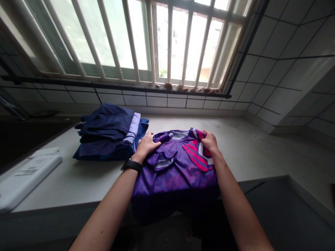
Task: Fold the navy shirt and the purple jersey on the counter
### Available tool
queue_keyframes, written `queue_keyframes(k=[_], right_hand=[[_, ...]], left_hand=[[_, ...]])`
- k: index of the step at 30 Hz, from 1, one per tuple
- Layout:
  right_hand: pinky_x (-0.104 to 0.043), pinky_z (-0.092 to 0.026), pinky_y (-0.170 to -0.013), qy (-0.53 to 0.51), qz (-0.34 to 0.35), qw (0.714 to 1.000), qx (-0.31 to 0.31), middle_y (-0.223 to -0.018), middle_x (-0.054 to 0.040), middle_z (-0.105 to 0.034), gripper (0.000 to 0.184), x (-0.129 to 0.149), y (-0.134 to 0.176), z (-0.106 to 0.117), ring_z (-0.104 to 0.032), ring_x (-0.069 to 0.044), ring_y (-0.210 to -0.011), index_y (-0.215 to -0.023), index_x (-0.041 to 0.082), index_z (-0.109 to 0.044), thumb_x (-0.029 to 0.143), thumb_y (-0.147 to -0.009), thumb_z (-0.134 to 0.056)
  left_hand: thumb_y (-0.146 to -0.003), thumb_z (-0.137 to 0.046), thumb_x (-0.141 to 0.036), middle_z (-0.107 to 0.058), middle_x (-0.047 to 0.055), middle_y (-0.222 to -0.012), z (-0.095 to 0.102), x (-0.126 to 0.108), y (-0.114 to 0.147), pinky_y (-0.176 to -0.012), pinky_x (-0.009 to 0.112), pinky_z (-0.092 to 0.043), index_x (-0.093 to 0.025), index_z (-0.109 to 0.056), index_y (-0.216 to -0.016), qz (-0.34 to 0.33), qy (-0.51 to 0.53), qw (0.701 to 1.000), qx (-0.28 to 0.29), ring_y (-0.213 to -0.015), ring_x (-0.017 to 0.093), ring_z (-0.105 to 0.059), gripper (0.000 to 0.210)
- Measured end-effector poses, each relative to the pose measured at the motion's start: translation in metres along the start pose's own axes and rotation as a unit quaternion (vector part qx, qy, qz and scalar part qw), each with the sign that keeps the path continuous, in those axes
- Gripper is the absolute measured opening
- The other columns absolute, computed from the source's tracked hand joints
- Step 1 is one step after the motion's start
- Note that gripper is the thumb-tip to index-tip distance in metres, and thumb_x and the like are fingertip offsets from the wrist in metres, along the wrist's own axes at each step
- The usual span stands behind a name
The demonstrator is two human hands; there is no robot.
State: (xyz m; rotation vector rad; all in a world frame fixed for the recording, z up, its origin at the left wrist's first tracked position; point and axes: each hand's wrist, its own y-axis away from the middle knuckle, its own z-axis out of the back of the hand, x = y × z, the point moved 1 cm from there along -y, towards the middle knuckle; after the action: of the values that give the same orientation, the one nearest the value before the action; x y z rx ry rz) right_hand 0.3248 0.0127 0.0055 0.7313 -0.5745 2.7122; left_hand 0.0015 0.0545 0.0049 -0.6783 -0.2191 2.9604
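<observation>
A purple T-shirt (pixel 180 174) with pink-striped sleeve lies on the white counter, its collar toward the window and its lower part hanging over the front edge. My left hand (pixel 148 144) grips the shirt at its left shoulder, fingers closed on the cloth. At the opposite shoulder, my right hand (pixel 209 141) pinches the fabric beside the pink and white pattern. Both sleeves are folded inward over the front. Just left of my left hand sits a stack of folded dark blue clothes (pixel 107 129), with a lilac piece among them.
White countertop (pixel 235 139) runs along the tiled wall under a barred window (pixel 157 42). A white flat device (pixel 28 177) lies at the left, near a dark sink (pixel 23 139). Several small brown lumps (pixel 180 88) line the window sill.
</observation>
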Motion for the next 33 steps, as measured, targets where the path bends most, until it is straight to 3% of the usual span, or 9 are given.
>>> queue_keyframes(k=[4, 9, 11, 16, 19, 22, 25, 30, 33], right_hand=[[-0.026, -0.053, -0.077, 0.044, 0.001, 0.998, 0.041, -0.093, -0.013, -0.082, 0.036, 0.009, 0.004, 0.001, -0.078, -0.028, -0.091, -0.103, 0.016, -0.084, 0.012, -0.077, -0.06], [-0.023, -0.051, -0.073, 0.066, 0.003, 0.996, 0.062, -0.087, -0.0109, -0.082, 0.035, 0.02, 0.001, 0.003, -0.078, -0.025, -0.087, -0.094, 0.016, -0.084, 0.008, -0.072, -0.058], [-0.024, -0.051, -0.072, 0.043, 0.013, 0.997, 0.056, -0.084, -0.0116, -0.081, 0.033, 0.028, -0.005, 0.01, -0.077, -0.025, -0.084, -0.087, 0.014, -0.083, 0.005, -0.07, -0.056], [-0.026, -0.055, -0.073, -0.131, 0.029, 0.989, -0.067, -0.09, -0.0093, -0.079, 0.036, 0.052, -0.018, 0.042, -0.074, -0.023, -0.086, -0.093, 0.016, -0.076, 0.005, -0.071, -0.051], [-0.028, -0.057, -0.067, -0.282, 0.006, 0.959, -0.028, -0.087, -0.0038, -0.076, 0.039, 0.057, -0.011, 0.051, -0.07, -0.019, -0.075, -0.102, 0.018, -0.071, 0.008, -0.07, -0.051], [-0.028, -0.056, -0.069, -0.35, 0.025, 0.936, 0.035, -0.08, -0.0003, -0.072, 0.026, 0.053, 0.007, 0.05, -0.066, -0.017, -0.073, -0.093, 0.018, -0.068, 0.016, -0.071, -0.054], [-0.028, -0.053, -0.071, -0.324, 0.049, 0.945, 0.027, -0.07, 0.0017, -0.065, 0.008, 0.046, 0.033, 0.049, -0.061, -0.017, -0.072, -0.077, 0.021, -0.06, 0.028, -0.073, -0.059], [-0.029, -0.049, -0.069, -0.347, 0.117, 0.927, -0.076, -0.071, 0.0016, -0.059, 0.027, 0.025, 0.093, 0.058, -0.055, -0.018, -0.07, -0.074, 0.025, -0.052, 0.049, -0.078, -0.063], [-0.03, -0.048, -0.065, -0.329, 0.135, 0.934, 0.021, -0.067, 0.0023, -0.057, 0.029, 0.007, 0.13, 0.057, -0.054, -0.018, -0.066, -0.071, 0.026, -0.05, 0.051, -0.078, -0.065]], left_hand=[[-0.087, -0.06, -0.032, -0.08, 0.008, -0.104, 0.0, -0.003, 0.004, -0.086, 0.031, -0.054, -0.021, -0.076, -0.111, -0.059, 0.035, 0.997, 0.026, -0.098, 0.026, -0.074, 0.031], [-0.089, -0.056, -0.019, -0.076, 0.01, -0.098, 0.008, -0.009, 0.01, -0.1, 0.04, -0.049, -0.024, -0.079, -0.103, -0.081, -0.016, 0.991, -0.108, -0.108, 0.029, -0.068, 0.027], [-0.092, -0.053, -0.018, -0.074, 0.012, -0.099, 0.021, -0.017, 0.011, -0.098, 0.041, -0.05, -0.024, -0.078, -0.104, -0.069, -0.034, 0.989, -0.125, -0.105, 0.03, -0.068, 0.029], [-0.095, -0.044, -0.011, -0.072, 0.01, -0.112, 0.061, -0.04, 0.012, -0.09, 0.035, -0.052, -0.023, -0.068, -0.119, -0.086, 0.022, 0.987, -0.137, -0.103, 0.026, -0.068, 0.036], [-0.091, -0.042, -0.005, -0.068, 0.009, -0.114, 0.072, -0.045, 0.02, -0.099, 0.034, -0.051, -0.021, -0.065, -0.116, -0.162, 0.081, 0.975, -0.131, -0.107, 0.023, -0.066, 0.037], [-0.091, -0.042, -0.007, -0.066, 0.007, -0.113, 0.068, -0.042, 0.04, -0.106, 0.035, -0.05, -0.022, -0.065, -0.109, -0.215, 0.125, 0.964, -0.097, -0.11, 0.021, -0.064, 0.033], [-0.089, -0.047, -0.01, -0.066, 0.005, -0.115, 0.062, -0.033, 0.069, -0.107, 0.035, -0.05, -0.023, -0.063, -0.117, -0.228, 0.169, 0.955, -0.085, -0.112, 0.02, -0.063, 0.034], [-0.081, -0.067, -0.02, -0.067, 0.004, -0.113, 0.057, -0.004, 0.127, -0.095, 0.031, -0.055, -0.021, -0.055, -0.141, -0.219, 0.236, 0.943, -0.088, -0.1, 0.019, -0.067, 0.061], [-0.079, -0.067, -0.016, -0.071, 0.006, -0.107, 0.049, 0.013, 0.154, -0.092, 0.032, -0.057, -0.021, -0.072, -0.111, -0.244, 0.199, 0.949, 0.014, -0.097, 0.021, -0.07, 0.033]])
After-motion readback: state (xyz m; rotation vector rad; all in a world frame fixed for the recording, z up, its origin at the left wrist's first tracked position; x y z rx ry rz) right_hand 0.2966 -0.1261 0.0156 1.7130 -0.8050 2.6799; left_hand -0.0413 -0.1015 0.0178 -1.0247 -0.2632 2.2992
